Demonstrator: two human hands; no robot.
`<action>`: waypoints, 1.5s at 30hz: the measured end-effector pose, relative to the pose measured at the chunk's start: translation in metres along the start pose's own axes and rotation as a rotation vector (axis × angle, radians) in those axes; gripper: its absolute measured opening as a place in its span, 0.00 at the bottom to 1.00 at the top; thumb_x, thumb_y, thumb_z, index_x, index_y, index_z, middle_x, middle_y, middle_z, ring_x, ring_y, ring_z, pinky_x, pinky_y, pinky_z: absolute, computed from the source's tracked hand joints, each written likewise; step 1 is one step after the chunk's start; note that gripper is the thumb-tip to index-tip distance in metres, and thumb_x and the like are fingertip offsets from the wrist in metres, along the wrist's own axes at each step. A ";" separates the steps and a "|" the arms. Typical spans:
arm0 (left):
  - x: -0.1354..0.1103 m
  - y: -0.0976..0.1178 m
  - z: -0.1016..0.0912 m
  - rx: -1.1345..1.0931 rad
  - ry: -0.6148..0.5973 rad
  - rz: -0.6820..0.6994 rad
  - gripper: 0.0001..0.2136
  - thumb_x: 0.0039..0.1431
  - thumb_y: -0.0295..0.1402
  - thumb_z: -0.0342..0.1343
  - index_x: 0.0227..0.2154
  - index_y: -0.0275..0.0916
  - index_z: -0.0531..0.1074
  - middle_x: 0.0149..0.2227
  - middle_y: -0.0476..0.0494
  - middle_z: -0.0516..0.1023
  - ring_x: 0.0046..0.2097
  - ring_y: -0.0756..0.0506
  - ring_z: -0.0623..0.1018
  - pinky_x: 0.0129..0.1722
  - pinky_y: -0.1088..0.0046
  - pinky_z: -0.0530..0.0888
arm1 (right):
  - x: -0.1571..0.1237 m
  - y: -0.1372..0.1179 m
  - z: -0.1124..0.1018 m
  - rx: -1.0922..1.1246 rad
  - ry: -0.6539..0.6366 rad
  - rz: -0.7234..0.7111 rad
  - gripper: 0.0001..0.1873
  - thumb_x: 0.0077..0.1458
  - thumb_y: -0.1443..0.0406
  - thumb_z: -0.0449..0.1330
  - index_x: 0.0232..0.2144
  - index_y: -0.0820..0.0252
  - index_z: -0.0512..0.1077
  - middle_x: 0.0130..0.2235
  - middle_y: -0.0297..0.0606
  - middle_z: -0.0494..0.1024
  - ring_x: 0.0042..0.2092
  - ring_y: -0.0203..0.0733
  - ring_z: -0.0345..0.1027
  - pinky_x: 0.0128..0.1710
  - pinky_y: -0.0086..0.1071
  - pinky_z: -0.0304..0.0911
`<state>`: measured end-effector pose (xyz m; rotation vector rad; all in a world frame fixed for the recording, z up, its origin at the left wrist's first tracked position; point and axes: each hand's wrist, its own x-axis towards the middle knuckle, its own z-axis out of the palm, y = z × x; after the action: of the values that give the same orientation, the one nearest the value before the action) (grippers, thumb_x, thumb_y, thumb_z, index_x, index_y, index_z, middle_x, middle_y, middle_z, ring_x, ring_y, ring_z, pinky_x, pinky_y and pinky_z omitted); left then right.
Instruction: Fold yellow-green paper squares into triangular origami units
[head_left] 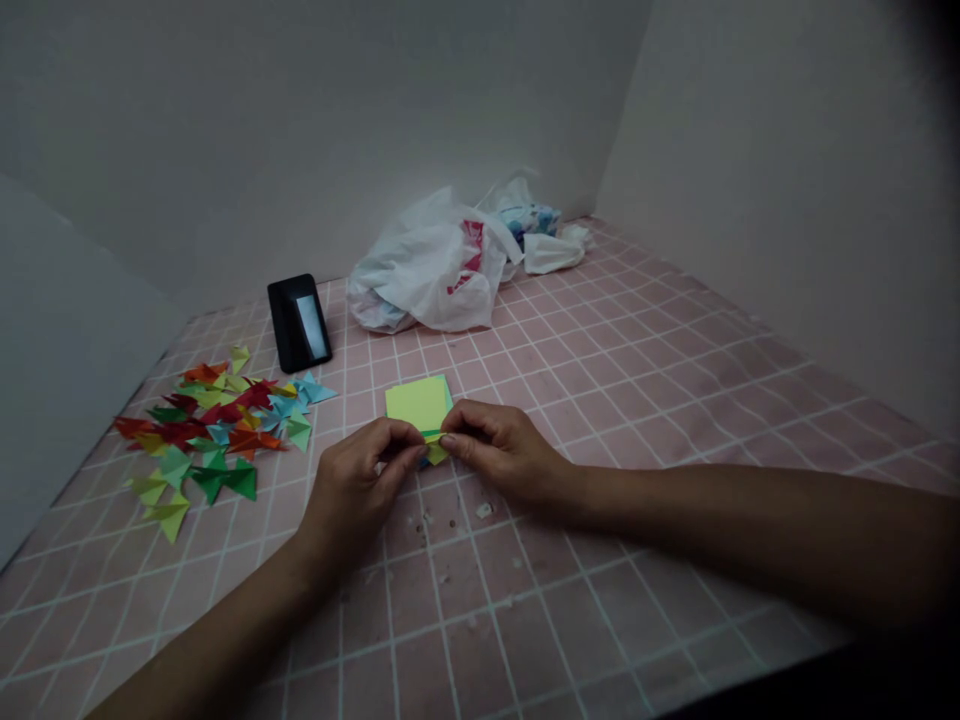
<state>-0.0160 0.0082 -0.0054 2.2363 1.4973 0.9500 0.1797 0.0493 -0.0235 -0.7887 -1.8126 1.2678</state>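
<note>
Lime origami paper (418,403) sits pinched between my left hand (358,490) and right hand (499,450), fingers (401,438) pressed together at its edge to hold the fold, near my folded paper triangles (210,430).

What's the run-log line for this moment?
left hand: pinching folded green paper | right hand: pinching same paper | beside: square yellow-green paper sheets; folded multicoloured paper triangles

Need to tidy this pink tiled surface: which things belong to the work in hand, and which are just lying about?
Belongs to the work:
left hand
right hand
folded green paper
stack of paper squares
pile of folded multicoloured paper pieces

Lying about:
black phone
white plastic bag
crumpled white bundle
</note>
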 end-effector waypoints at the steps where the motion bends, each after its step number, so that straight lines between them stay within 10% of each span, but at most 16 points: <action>1: 0.001 0.001 0.000 -0.004 -0.009 0.016 0.03 0.61 0.25 0.57 0.33 0.39 0.72 0.30 0.48 0.78 0.32 0.49 0.77 0.32 0.73 0.72 | 0.000 0.000 0.000 -0.004 -0.002 -0.004 0.06 0.58 0.67 0.58 0.29 0.61 0.70 0.30 0.32 0.71 0.33 0.35 0.64 0.35 0.30 0.58; 26: 0.001 0.004 -0.003 0.009 0.032 0.120 0.03 0.61 0.26 0.57 0.33 0.39 0.75 0.29 0.48 0.79 0.30 0.49 0.78 0.31 0.74 0.73 | 0.001 0.001 -0.001 -0.036 -0.036 -0.078 0.05 0.59 0.68 0.58 0.30 0.61 0.69 0.30 0.33 0.71 0.33 0.36 0.63 0.35 0.31 0.58; 45: -0.001 0.005 0.000 -0.548 -0.016 -0.331 0.05 0.60 0.34 0.58 0.31 0.39 0.75 0.29 0.48 0.76 0.32 0.49 0.75 0.31 0.75 0.71 | -0.001 -0.004 -0.002 -0.013 -0.073 -0.045 0.09 0.58 0.65 0.58 0.26 0.60 0.67 0.26 0.30 0.66 0.29 0.33 0.57 0.30 0.29 0.54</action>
<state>-0.0130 0.0053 -0.0026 1.5554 1.3369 1.0687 0.1818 0.0480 -0.0199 -0.7131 -1.8884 1.2715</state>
